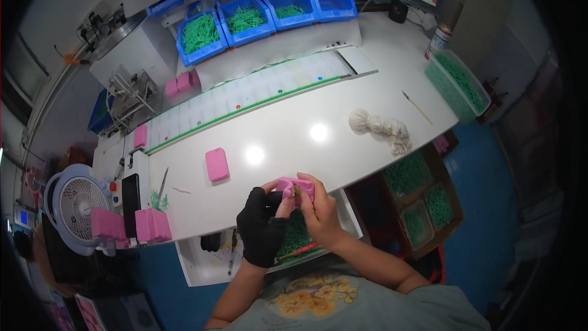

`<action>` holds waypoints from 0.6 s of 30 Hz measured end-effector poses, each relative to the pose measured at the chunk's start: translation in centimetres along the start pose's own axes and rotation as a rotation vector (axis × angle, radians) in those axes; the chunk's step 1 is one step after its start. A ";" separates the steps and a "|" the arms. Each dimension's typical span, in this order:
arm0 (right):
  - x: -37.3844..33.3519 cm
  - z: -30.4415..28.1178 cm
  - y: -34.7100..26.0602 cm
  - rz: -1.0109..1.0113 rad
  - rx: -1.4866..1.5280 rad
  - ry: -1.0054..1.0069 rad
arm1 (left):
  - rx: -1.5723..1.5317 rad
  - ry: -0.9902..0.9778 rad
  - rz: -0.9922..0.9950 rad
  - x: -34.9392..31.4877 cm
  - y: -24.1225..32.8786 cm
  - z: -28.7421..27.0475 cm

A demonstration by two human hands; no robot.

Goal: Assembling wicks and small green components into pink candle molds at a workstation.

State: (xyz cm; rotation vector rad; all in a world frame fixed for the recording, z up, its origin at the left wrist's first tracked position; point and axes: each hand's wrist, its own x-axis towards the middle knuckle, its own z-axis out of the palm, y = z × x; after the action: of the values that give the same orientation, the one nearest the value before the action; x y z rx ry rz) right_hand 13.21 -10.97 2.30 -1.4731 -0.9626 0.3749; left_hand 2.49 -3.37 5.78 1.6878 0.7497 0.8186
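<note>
Where the long white tabletop curves across a blue-floored workroom, blue bins of green pieces line its far edge. At its near edge, a small pink block sits clamped between the gloved left hand and bare right hand, fingers closed around it. Its underside is hidden.

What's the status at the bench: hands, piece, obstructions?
Left hand gloved, right hand bare, both gripping pink block. Held above table edge. Nothing in the way.
</note>
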 end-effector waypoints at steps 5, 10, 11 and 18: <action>0.0 -0.2 0.6 0.262 0.458 -0.087 | 0.132 -0.098 0.248 1.5 -1.3 -2.4; -0.4 0.0 -0.2 0.472 0.701 -0.366 | 0.156 -0.282 0.342 1.4 -1.6 -3.5; -0.4 0.1 -0.3 0.473 0.704 -0.370 | 0.359 -0.259 0.409 1.5 -2.4 -3.8; 1.7 -1.7 0.3 0.572 0.503 -0.374 | 0.427 -0.239 0.405 1.7 -2.8 -4.9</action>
State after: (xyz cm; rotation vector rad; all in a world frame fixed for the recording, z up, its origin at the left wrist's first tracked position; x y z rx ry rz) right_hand 15.56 -10.84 2.85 -1.2029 -0.6415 1.2505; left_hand -0.77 1.26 4.28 2.3247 0.4381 0.7415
